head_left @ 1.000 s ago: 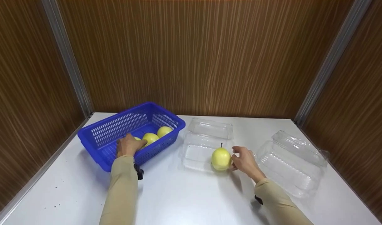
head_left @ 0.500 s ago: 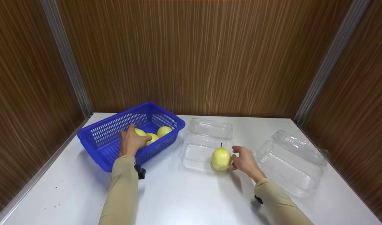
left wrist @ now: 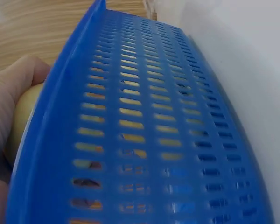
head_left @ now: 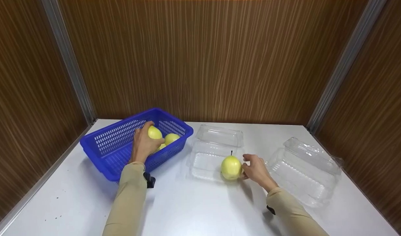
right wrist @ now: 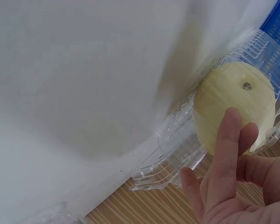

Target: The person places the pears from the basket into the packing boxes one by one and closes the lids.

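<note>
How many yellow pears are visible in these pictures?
4. One pear sits in the open clear container; the left hand grips one over the blue basket; two lie inside. More may be hidden.

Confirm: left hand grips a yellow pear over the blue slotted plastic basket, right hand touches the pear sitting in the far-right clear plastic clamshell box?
Wrong box. The right hand touches the yellow pear in the middle clear plastic clamshell box, next to the blue slotted plastic basket; the far-right clamshell holds no pear. The head view shows it. The left hand does grip a yellow pear.
</note>
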Tool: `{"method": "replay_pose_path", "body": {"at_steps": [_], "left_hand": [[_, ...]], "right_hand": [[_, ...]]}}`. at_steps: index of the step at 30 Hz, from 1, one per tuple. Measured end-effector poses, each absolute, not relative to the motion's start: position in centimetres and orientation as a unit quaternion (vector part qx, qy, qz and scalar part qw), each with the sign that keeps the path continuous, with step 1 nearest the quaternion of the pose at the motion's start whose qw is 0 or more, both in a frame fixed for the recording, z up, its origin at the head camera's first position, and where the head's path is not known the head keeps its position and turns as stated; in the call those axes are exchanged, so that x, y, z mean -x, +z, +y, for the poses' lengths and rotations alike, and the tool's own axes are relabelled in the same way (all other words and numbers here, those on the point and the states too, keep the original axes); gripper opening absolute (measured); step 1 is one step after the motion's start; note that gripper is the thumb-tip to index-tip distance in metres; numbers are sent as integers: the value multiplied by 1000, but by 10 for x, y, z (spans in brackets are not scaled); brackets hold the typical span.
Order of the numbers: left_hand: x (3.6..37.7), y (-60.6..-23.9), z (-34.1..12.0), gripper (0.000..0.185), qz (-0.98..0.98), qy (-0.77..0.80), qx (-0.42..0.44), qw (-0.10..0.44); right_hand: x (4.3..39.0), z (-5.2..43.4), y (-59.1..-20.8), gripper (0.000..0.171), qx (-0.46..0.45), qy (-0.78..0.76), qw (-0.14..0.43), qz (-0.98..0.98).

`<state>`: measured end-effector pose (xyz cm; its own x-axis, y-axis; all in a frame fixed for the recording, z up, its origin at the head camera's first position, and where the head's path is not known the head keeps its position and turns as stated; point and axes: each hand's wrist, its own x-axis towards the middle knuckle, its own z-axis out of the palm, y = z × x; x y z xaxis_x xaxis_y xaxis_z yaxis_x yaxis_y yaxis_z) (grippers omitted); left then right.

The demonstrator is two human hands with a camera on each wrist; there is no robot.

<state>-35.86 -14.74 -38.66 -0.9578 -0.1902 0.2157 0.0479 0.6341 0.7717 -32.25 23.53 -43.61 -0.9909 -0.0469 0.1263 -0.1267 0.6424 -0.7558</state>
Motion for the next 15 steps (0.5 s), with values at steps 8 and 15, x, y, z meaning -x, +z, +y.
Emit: {"method": "replay_pose_path", "body": {"at_steps": [8,15], "left_hand": [[364,-386,-126,80,-873,-443,-5,204],[367,-388,-105,67,-833,-485,-21,264]], "right_hand": [[323,235,-437,48,-50,414,61,-907],[324,234,-436,48,-53,411,56,-908]]}}
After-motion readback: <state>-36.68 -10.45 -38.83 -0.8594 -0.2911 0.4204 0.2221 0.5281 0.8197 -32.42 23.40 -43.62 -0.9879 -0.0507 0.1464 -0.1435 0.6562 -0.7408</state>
